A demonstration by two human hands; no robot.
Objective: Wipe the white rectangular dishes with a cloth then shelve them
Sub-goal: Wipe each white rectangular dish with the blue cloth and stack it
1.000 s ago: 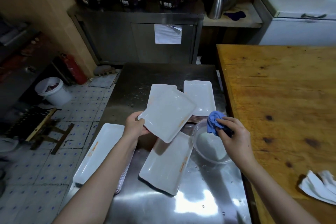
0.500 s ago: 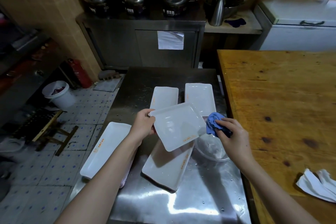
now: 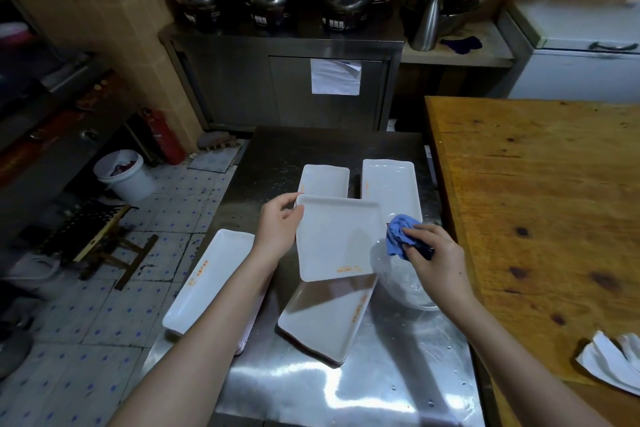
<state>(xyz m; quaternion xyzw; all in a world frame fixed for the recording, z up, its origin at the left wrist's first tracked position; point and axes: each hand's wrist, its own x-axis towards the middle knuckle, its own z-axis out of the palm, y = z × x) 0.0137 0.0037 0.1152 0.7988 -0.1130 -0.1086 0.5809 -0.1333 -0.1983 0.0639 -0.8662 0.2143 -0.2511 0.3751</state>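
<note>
My left hand point(image 3: 278, 230) grips the left edge of a white rectangular dish point(image 3: 337, 239), held above the steel table point(image 3: 346, 388). A crumpled blue cloth point(image 3: 398, 234) is bunched in my right hand point(image 3: 438, 260), just right of the dish and apart from it. Under the held dish lies another dish point(image 3: 329, 317). A stack of dishes point(image 3: 211, 279) hangs over the table's left edge. Two more dishes point(image 3: 325, 180) point(image 3: 391, 187) lie at the back.
A clear bowl point(image 3: 405, 288) sits under my right hand. A wooden table point(image 3: 540, 204) stands to the right with white cloth point(image 3: 613, 360) on it. Behind are a steel cabinet point(image 3: 284, 80) with pots, and a white bucket point(image 3: 124, 175) on the tiled floor.
My left hand has turned the held dish from a tilted diagonal to nearly square with me. My right hand with the cloth has stayed beside it.
</note>
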